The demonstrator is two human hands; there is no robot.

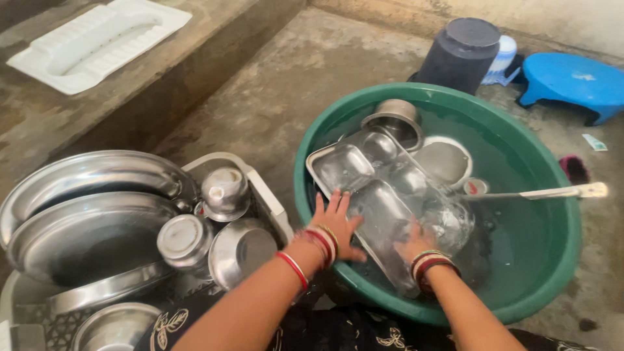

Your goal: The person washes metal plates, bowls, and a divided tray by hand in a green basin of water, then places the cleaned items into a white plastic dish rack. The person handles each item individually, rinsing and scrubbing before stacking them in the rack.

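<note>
Head view, looking down on a wet concrete floor. The left hand (336,224) lies flat with fingers spread against the near left edge of a compartmented steel tray (383,201), which stands tilted and half sunk in the water of a large green basin (552,260). The right hand (416,244) is under the water at the tray's lower right edge; its fingers are blurred by the water, so whether they grip the tray or merely press on it cannot be told. Both wrists carry red and white bangles. Behind the tray in the basin are a small steel pot (395,120) lying on its side and a round steel plate (445,159) under the water; a long steel ladle (539,192) rests with its handle across the basin's right rim. Left of the basin, a grey plastic crate (266,195) holds washed steel ware: two large oval platters (91,214) leaning together, two upturned cups (195,221) and a bowl (242,250). Beyond the basin stand a dark upturned bucket (461,52) and a blue low stool (575,84). A white floor-level toilet pan (97,39) is set into the raised step at upper left.
</note>
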